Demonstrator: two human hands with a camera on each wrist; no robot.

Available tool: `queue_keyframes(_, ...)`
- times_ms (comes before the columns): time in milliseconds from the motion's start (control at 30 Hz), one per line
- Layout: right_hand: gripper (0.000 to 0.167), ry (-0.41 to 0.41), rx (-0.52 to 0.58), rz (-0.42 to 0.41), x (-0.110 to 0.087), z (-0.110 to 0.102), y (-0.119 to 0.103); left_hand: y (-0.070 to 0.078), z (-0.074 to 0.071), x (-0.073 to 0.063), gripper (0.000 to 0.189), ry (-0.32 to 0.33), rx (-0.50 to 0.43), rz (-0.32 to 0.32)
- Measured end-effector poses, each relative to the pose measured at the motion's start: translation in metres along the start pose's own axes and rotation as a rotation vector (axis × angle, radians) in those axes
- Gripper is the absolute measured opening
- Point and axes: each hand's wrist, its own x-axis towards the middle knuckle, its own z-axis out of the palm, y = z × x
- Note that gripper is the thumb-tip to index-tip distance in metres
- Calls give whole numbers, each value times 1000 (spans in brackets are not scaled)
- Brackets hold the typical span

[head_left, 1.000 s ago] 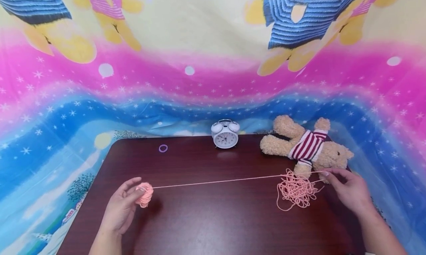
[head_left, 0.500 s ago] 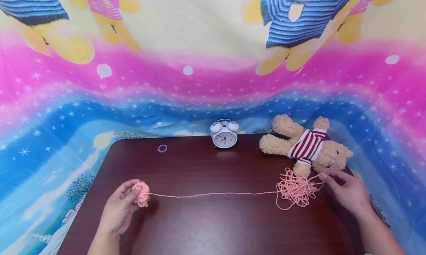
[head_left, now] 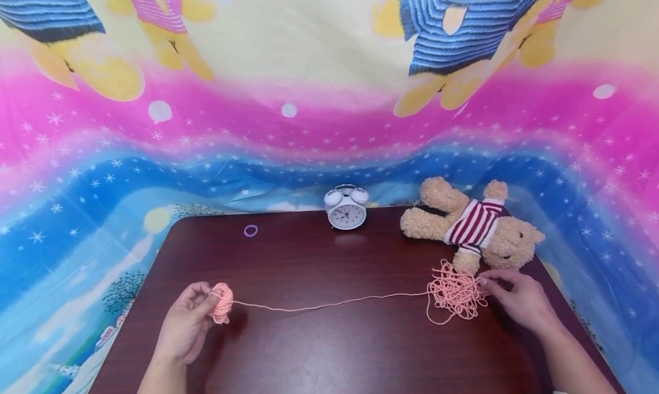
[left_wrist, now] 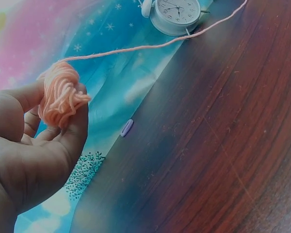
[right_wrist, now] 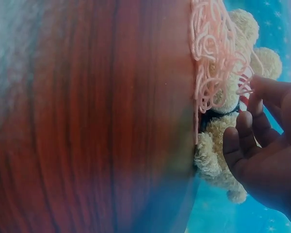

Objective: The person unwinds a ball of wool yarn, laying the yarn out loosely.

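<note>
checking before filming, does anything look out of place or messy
Yes: the peach-pink yarn heap on the right looks tangled, its loops crossing every way. Behind it, the tan plush teddy bear in a striped shirt lies down instead of sitting. No damage shows.

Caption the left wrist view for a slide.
Left hand holding a yarn bundle, its strand stretching away, with a clock and ring beyond.

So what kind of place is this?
Maybe a little play or craft corner, though I can't tell what building. There's a pink, blue and cream cartoon-bear cloth behind a dark brown wood-grained table, a tan plush teddy in a striped shirt, and tangled peach yarn.
</note>
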Motion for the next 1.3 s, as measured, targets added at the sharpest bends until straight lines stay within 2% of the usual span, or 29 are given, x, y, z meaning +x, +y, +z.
queue_keyframes(233,24,-44,-3,-4,1,0,-3,-1,2,1,20,23,3,2)
queue_keyframes(367,24,-58,9,-21,1,-1,-7,-1,4,2,13,47,18,-3)
queue_keyframes(533,24,-23,51,-62,0,0,-12,0,6,3,7,74,26,-13)
queue_keyframes(667,27,6,96,-90,0,1,-17,2,7,4,14,81,37,-30)
queue_keyframes(867,30,-12,149,-74,2,0,-24,4,9,4,32,77,68,-65)
queue_keyframes(1100,36,25,172,-85,1,-1,-38,4,12,3,43,75,101,-56)
queue_keyframes(1300,35,53,193,-112,1,1,-52,5,16,3,44,80,102,-48)
